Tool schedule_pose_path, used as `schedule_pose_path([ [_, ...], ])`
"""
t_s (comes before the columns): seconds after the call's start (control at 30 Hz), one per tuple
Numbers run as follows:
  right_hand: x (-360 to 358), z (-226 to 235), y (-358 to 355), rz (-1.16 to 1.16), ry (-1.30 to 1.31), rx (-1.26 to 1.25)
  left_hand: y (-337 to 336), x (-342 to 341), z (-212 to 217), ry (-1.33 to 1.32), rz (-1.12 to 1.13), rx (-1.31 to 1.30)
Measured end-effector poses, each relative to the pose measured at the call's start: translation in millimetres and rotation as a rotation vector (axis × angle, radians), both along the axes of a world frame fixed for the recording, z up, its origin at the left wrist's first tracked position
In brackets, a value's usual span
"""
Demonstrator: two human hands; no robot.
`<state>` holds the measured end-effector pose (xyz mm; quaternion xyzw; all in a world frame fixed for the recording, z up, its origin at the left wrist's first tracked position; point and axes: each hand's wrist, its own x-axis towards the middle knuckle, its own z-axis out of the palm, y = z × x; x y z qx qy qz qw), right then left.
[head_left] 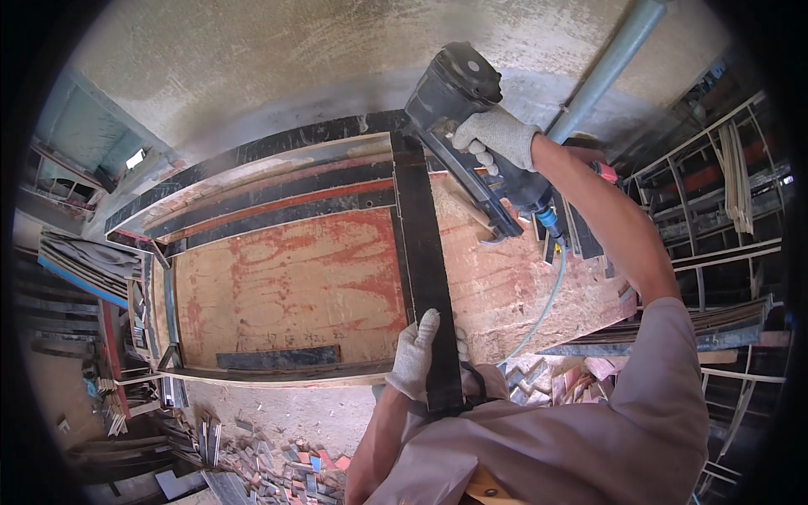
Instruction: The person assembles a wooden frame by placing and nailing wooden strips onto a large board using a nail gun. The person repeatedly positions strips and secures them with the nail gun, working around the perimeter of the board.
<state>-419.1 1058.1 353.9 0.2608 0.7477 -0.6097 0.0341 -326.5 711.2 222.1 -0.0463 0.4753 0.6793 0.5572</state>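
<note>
My right hand (pixel 497 139), in a grey knit glove, is wrapped round the handle of a black nail gun (pixel 459 80). The tool is at the far end of a long black board (pixel 423 244); whether its nose touches the wood is hidden. Close to my body, my left hand (pixel 412 360), gloved too, grips the board's near end with the thumb along its top. The board runs away from me across a reddish plywood panel (pixel 286 278), against the right end of a frame of dark strips (pixel 278 202). A pale air hose (pixel 549 307) hangs from the nail gun.
A short dark strip (pixel 278 358) lies on the plywood near the front rail. Wood offcuts (pixel 303 471) litter the floor below. Racks with stacked strips (pixel 732 185) stand at right, and a metal pipe (pixel 606 67) slants by the far wall. More boards (pixel 88 261) are stacked left.
</note>
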Motion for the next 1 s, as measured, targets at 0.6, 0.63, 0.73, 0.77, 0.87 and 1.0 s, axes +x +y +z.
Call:
schedule_pose_path([
  [0.6, 142, -24, -55, -0.232, 0.047, -0.039, -6, -5, -18, 0.094, -0.052, 0.042],
  [0.63, 168, -32, -71, -0.304, 0.119, -0.096, -9, -8, -25, 0.114, -0.068, 0.047],
  [0.73, 244, -57, -116, -0.479, 0.349, -0.187, -10, -7, -38, -0.072, -0.107, 0.225],
  [0.77, 266, -66, -134, -0.488, 0.432, -0.179, -17, -2, -37, -0.056, -0.156, 0.259],
  [0.87, 325, -82, -203, -0.632, 0.574, -0.072, -48, 20, -36, 0.008, -0.296, 0.343],
  [1.0, 373, -83, -281, -0.617, 0.685, -0.208, -60, 26, -39, 0.072, -0.428, 0.407],
])
